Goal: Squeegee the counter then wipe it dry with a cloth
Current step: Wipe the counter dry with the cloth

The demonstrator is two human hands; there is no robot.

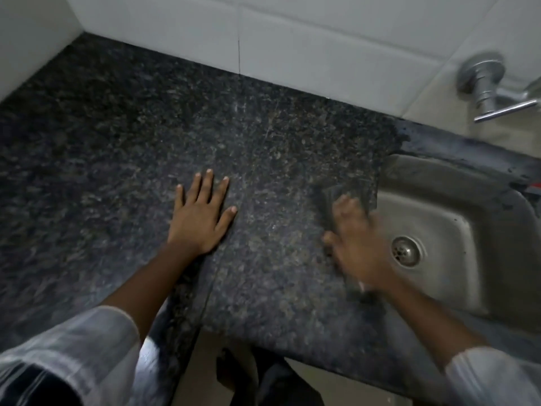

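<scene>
The dark speckled granite counter [123,159] fills most of the view. My left hand [202,215] lies flat on it near the middle, fingers spread, holding nothing. My right hand [355,244] is blurred by motion at the counter's right edge, beside the sink. It presses down on a dark flat thing that looks like a cloth [325,209], which shows past the fingers and near the wrist. The blur hides its exact shape. No squeegee can be made out.
A steel sink [456,200] with a round drain [405,251] sits to the right. A chrome wall tap [486,89] hangs above it. White tiled walls [263,39] close the back and left. The counter's front edge runs just before my body.
</scene>
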